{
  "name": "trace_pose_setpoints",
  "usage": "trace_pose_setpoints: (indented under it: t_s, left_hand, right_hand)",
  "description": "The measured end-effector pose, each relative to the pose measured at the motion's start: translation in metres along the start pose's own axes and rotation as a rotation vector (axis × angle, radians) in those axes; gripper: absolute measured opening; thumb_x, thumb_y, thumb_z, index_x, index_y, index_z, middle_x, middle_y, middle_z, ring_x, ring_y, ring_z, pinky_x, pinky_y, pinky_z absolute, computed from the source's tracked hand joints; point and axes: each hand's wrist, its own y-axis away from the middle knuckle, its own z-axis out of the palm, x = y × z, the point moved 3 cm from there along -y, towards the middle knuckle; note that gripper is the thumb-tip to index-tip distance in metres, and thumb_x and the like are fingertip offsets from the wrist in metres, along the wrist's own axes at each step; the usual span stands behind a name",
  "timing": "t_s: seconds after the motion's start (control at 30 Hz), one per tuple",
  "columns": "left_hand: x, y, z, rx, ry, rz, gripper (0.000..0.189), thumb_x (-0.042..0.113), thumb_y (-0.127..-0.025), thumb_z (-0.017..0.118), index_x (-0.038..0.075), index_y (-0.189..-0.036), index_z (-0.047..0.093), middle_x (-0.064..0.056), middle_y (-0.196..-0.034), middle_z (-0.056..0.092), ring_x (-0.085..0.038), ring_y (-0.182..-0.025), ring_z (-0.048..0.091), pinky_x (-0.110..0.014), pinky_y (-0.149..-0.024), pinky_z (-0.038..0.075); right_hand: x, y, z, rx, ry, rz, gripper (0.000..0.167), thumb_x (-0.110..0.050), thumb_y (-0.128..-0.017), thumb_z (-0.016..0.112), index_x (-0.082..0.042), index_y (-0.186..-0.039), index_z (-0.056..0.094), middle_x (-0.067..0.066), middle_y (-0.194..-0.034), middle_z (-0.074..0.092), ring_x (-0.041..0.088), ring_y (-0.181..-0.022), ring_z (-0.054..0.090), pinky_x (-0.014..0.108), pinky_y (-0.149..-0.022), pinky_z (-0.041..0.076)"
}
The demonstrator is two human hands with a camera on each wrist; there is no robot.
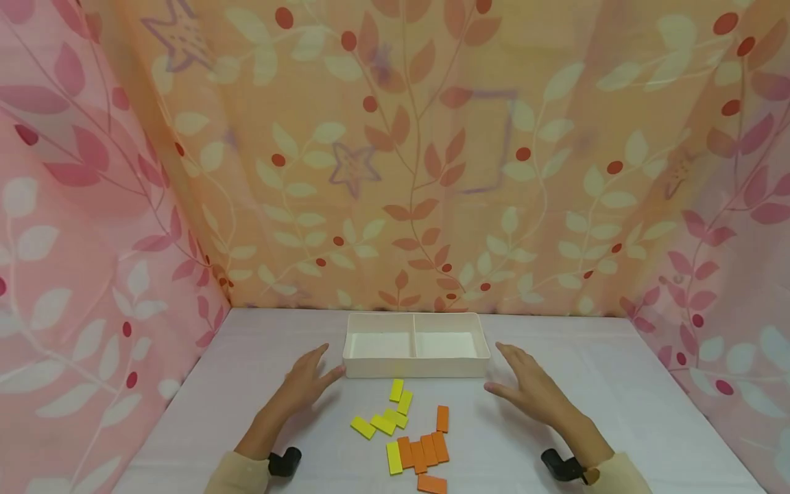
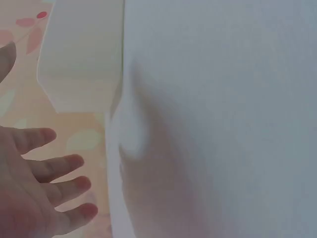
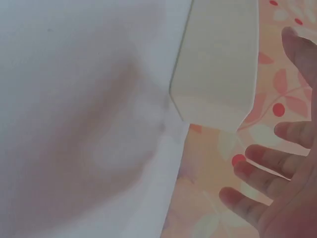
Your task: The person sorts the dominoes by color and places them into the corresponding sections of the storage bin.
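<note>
A white two-compartment box [image 1: 416, 368] stands near the back of the table, and nothing shows inside either half. My left hand [image 1: 305, 381] hovers just off the box's left end, fingers spread and holding nothing; the left wrist view shows its palm [image 2: 22, 198] with the fingers apart. On the other side, my right hand [image 1: 531, 386] is held the same way near the box's right end, with no object in it. In front of the box lie several yellow tiles [image 1: 361, 427] and several orange tiles [image 1: 442, 418], loosely grouped between the two forearms.
A white cloth covers the table [image 1: 185, 412]. Behind it hangs an orange leaf-patterned curtain [image 1: 416, 226], with pink patterned cloth [image 1: 80, 274] at both sides. A black wrist camera [image 1: 285, 462] sits on the left wrist, another camera [image 1: 561, 465] on the right.
</note>
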Motion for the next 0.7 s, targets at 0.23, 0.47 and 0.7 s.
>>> trace_pose_setpoints:
  t_s: [0.23,0.47,0.7]
  left_hand:
    - [0.001,-0.005,0.005,-0.015,0.127,-0.037,0.075,0.049,-0.096,0.054,0.001,-0.149,0.033,-0.028,-0.149,0.039,-0.048,-0.139,0.033,-0.065,-0.108,0.03]
    - [0.003,-0.009,0.009,-0.009,0.211,-0.096,0.069,0.048,-0.097,0.052,0.008,-0.15,0.034,-0.025,-0.148,0.042,-0.047,-0.138,0.036,-0.065,-0.105,0.035]
    - [0.009,-0.013,0.007,0.104,0.294,-0.075,0.055,0.038,-0.098,0.055,0.006,-0.142,0.046,-0.021,-0.138,0.054,-0.039,-0.13,0.048,-0.056,-0.103,0.043]
  right_hand:
    - [-0.011,0.002,0.001,-0.001,-0.063,-0.042,0.08,-0.052,-0.083,0.071,-0.011,-0.145,0.043,0.015,-0.144,0.049,0.039,-0.13,0.048,0.063,-0.099,0.043]
    - [-0.025,0.002,0.001,-0.005,-0.096,-0.114,0.072,-0.046,-0.082,0.074,-0.011,-0.141,0.05,0.011,-0.133,0.057,0.034,-0.121,0.055,0.057,-0.096,0.048]
    - [-0.036,-0.002,0.006,-0.093,-0.126,-0.143,0.067,-0.049,-0.083,0.072,-0.012,-0.136,0.055,0.008,-0.131,0.059,0.031,-0.12,0.056,0.055,-0.096,0.048]
